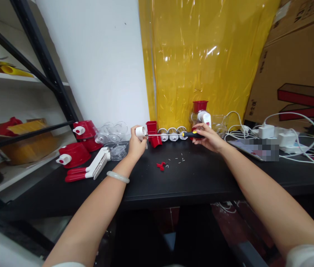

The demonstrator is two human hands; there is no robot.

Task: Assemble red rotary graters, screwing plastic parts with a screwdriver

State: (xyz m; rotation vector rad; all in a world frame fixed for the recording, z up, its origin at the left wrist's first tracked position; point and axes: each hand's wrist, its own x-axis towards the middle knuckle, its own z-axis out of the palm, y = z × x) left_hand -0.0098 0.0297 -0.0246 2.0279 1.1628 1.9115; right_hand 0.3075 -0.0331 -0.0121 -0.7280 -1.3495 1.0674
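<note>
My left hand is closed around a white cylindrical plastic part, held above the black table. In my right hand is a screwdriver with a black and yellow handle. Its long shaft points left, and the tip meets the white part's right side; whether it sits in a screw is too small to tell. Behind the shaft stand a red plastic piece and a row of white-rimmed metal drums. Below lie small red pieces and several tiny screws or pins.
To the left are red bases with white knobs, white-and-red handles and clear plastic parts. An assembled red-and-white device stands at the back. A tablet, chargers and tangled white cables lie right.
</note>
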